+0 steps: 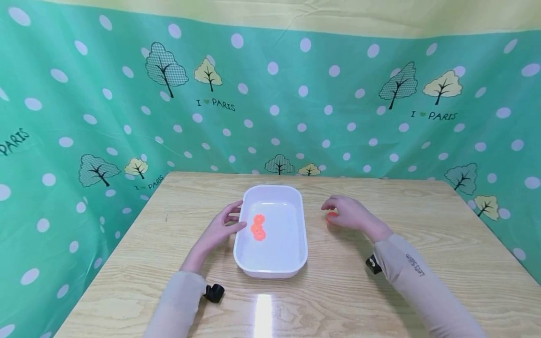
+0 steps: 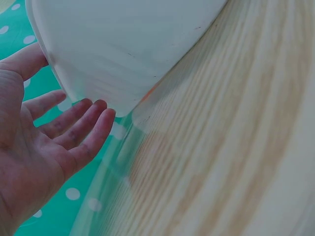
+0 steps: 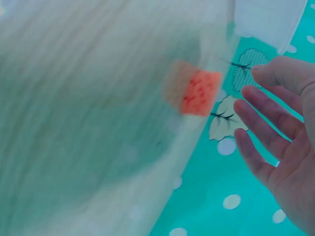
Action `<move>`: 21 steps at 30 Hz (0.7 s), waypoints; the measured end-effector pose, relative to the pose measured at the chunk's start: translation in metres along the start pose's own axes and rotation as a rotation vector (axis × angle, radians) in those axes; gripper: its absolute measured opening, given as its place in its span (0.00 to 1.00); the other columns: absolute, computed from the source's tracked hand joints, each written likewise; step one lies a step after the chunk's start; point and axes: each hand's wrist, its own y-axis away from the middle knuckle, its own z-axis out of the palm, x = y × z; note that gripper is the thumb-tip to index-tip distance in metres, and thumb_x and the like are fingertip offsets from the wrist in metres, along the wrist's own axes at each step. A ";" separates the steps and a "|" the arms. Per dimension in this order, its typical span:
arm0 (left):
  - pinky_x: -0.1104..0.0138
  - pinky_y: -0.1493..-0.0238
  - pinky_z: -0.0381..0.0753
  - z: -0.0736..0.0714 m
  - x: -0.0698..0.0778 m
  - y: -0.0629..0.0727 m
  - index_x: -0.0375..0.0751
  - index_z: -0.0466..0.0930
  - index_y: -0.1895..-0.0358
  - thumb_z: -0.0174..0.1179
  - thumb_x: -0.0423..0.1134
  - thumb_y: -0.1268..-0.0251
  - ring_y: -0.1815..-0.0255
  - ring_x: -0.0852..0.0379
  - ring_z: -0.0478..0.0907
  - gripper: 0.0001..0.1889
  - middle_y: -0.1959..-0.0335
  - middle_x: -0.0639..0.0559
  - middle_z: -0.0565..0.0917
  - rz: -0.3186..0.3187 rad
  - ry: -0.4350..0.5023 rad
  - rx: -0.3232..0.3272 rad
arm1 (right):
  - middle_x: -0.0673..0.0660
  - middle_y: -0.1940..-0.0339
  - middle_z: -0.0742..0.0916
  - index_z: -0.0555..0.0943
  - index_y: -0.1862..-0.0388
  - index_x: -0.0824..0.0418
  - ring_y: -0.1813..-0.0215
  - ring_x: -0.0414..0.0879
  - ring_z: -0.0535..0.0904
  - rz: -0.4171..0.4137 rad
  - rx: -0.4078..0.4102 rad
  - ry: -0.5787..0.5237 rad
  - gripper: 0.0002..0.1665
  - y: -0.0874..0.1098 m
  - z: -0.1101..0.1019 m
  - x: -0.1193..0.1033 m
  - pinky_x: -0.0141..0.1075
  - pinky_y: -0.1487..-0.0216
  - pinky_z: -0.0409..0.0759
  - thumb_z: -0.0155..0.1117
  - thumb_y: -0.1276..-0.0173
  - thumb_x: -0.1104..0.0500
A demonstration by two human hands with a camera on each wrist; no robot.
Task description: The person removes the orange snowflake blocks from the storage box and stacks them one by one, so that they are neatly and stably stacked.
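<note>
A white rectangular plastic basin [image 1: 289,267] stands on the wooden table. Inside it, toward its left side, lie several flat orange flower-shaped pieces [image 1: 259,234]. My left hand [image 1: 221,226] is at the basin's left side, thumb by the rim and loosely bent fingers along the outer wall; the left wrist view shows these fingers [image 2: 81,129] from below. Right of the basin, my right hand [image 1: 351,214] is over an orange piece [image 1: 332,217] on the table. In the right wrist view this orange piece [image 3: 201,93] looks blocky and pitted, apart from the spread fingers.
The wooden table [image 1: 422,220] reaches back to a green dotted curtain [image 1: 296,117] printed with trees. A black wrist camera [image 1: 214,293] sits at the left cuff, and another black camera [image 1: 374,264] at the right cuff.
</note>
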 end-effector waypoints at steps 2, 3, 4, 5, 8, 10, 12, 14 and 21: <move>0.53 0.43 0.70 0.000 0.000 0.000 0.46 0.54 0.31 0.59 0.42 0.40 0.41 0.44 0.66 0.34 0.36 0.41 0.64 0.002 -0.009 0.001 | 0.52 0.62 0.83 0.81 0.57 0.59 0.58 0.46 0.77 -0.006 0.005 0.004 0.16 -0.003 -0.003 -0.007 0.42 0.54 0.77 0.62 0.47 0.61; 0.53 0.43 0.69 0.000 0.001 0.000 0.46 0.54 0.31 0.59 0.42 0.40 0.41 0.44 0.66 0.34 0.37 0.41 0.64 0.002 -0.011 0.001 | 0.51 0.63 0.83 0.81 0.57 0.58 0.59 0.45 0.77 -0.013 0.006 0.008 0.15 -0.005 -0.005 -0.010 0.42 0.55 0.77 0.62 0.47 0.61; 0.53 0.42 0.69 0.000 0.001 0.000 0.46 0.54 0.31 0.59 0.42 0.40 0.41 0.44 0.66 0.34 0.37 0.41 0.64 0.004 -0.014 0.001 | 0.51 0.63 0.83 0.81 0.57 0.58 0.60 0.45 0.77 -0.019 0.006 0.010 0.15 -0.007 -0.006 -0.013 0.42 0.55 0.77 0.62 0.47 0.61; 0.53 0.42 0.69 0.000 0.001 0.001 0.46 0.54 0.31 0.59 0.42 0.40 0.41 0.44 0.66 0.34 0.37 0.41 0.64 0.005 -0.017 -0.001 | 0.51 0.64 0.83 0.81 0.58 0.58 0.60 0.45 0.77 -0.021 0.007 0.015 0.15 -0.008 -0.007 -0.016 0.41 0.56 0.77 0.62 0.46 0.60; 0.53 0.42 0.69 0.000 0.002 0.001 0.46 0.54 0.31 0.58 0.41 0.40 0.41 0.44 0.66 0.34 0.37 0.41 0.64 0.005 -0.015 -0.002 | 0.50 0.64 0.83 0.81 0.58 0.57 0.60 0.44 0.78 -0.041 0.013 0.028 0.14 -0.014 -0.009 -0.026 0.41 0.56 0.77 0.62 0.44 0.59; 0.53 0.42 0.69 0.000 0.001 0.001 0.46 0.54 0.31 0.59 0.41 0.40 0.41 0.44 0.66 0.34 0.37 0.41 0.64 0.001 -0.014 0.001 | 0.50 0.64 0.83 0.81 0.58 0.57 0.60 0.44 0.78 -0.051 0.020 0.030 0.13 -0.017 -0.010 -0.032 0.40 0.55 0.77 0.62 0.43 0.59; 0.54 0.42 0.69 0.000 0.001 0.001 0.46 0.55 0.31 0.59 0.41 0.40 0.41 0.44 0.66 0.34 0.37 0.41 0.64 -0.003 -0.013 0.004 | 0.49 0.64 0.83 0.81 0.58 0.57 0.60 0.43 0.78 -0.071 0.038 0.031 0.13 -0.020 -0.011 -0.038 0.40 0.56 0.77 0.62 0.43 0.59; 0.54 0.43 0.69 0.000 0.000 0.000 0.46 0.55 0.31 0.59 0.41 0.40 0.41 0.44 0.66 0.34 0.37 0.42 0.64 -0.007 -0.013 0.008 | 0.49 0.64 0.84 0.82 0.59 0.56 0.61 0.43 0.78 -0.092 0.057 0.031 0.12 -0.023 -0.011 -0.045 0.39 0.56 0.77 0.61 0.43 0.59; 0.54 0.42 0.69 0.001 -0.001 -0.001 0.47 0.55 0.31 0.59 0.40 0.40 0.41 0.45 0.66 0.34 0.37 0.42 0.64 -0.011 -0.014 0.011 | 0.49 0.66 0.84 0.82 0.60 0.56 0.63 0.42 0.78 -0.144 0.058 0.002 0.10 -0.034 -0.009 -0.070 0.34 0.59 0.77 0.62 0.43 0.60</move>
